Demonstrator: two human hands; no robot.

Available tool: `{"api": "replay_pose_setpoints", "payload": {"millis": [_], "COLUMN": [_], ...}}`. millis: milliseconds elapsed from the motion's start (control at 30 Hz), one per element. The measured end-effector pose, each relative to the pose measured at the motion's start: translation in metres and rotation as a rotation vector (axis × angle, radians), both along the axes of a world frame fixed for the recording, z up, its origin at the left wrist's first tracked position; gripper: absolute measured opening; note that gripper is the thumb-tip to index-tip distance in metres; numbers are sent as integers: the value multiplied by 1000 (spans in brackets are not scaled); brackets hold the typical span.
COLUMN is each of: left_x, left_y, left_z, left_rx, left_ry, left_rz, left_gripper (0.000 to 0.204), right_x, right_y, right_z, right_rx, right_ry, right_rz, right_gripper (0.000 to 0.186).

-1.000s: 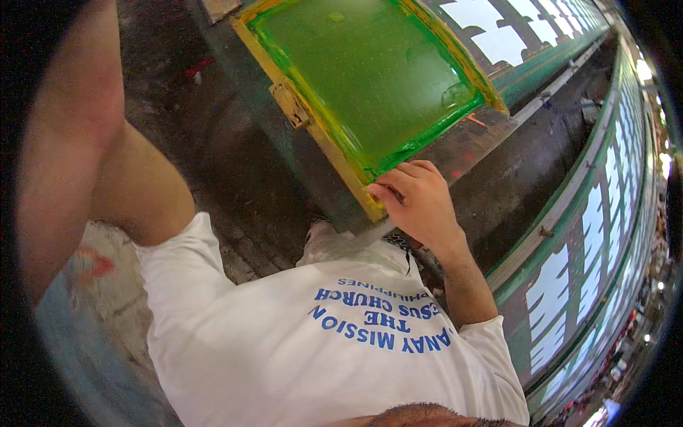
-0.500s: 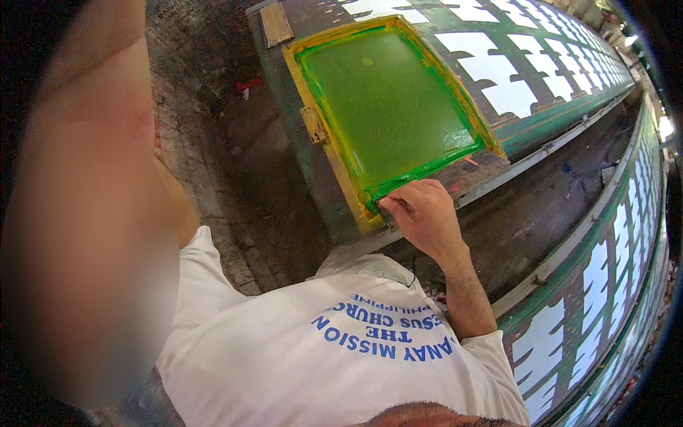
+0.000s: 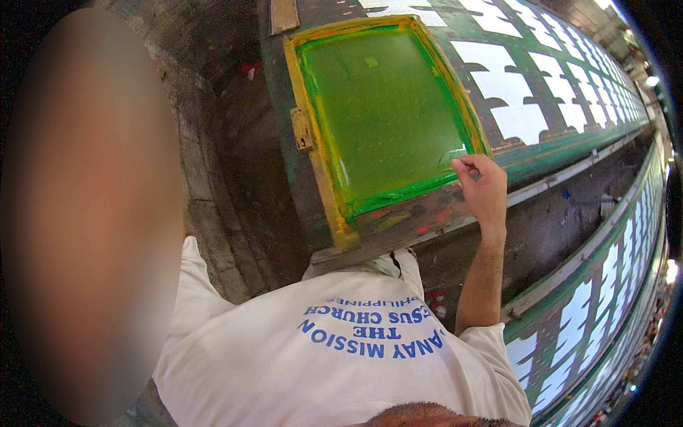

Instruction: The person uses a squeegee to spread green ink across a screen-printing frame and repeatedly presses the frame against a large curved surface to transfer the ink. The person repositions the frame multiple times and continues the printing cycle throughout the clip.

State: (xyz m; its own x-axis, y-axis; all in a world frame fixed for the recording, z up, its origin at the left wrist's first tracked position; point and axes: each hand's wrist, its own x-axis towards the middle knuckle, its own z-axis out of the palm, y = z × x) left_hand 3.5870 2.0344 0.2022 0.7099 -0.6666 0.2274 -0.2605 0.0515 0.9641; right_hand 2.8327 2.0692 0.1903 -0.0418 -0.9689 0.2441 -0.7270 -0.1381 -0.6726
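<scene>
A screen-printing frame (image 3: 321, 165) with yellow-stained wooden edges and a green mesh (image 3: 388, 121) lies flat on the table end in front of me. Bright green runs along the mesh border. My right hand (image 3: 484, 186) is at the frame's near right corner, its thumb and fingers pinched together beside a shiny patch on the mesh. Whatever the fingertips hold, if anything, is too small to make out. A blurred skin-coloured area fills the left side, and no left hand can be made out there.
A long dark-green table (image 3: 541, 153) carries rows of white cut fabric pieces (image 3: 498, 75) away to the right. Another such table (image 3: 562, 313) runs along the lower right, across a narrow aisle. A wooden block (image 3: 302, 128) sits on the frame's left edge; a wooden strip (image 3: 284, 16) lies beyond.
My right hand has moved right along the frame's near edge, from the near left corner to the near right one, still pinched. The view has shifted slightly.
</scene>
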Motion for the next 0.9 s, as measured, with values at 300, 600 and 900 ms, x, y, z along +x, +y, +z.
{"api": "replay_pose_setpoints", "payload": {"millis": [300, 600, 900], "left_x": [-62, -121, -223], "left_y": [80, 126, 0], "left_z": [23, 51, 63], "left_rx": [43, 69, 20], "left_ry": [-36, -88, -403], "left_rz": [216, 301, -97], "left_gripper": [44, 50, 55], "right_x": [-80, -127, -154], "right_y": [-88, -124, -110], "right_z": [-23, -30, -62], "right_rx": [0, 122, 99], "right_ry": [-19, -32, 139], "right_rz": [229, 254, 360], "right_gripper": [21, 23, 25]}}
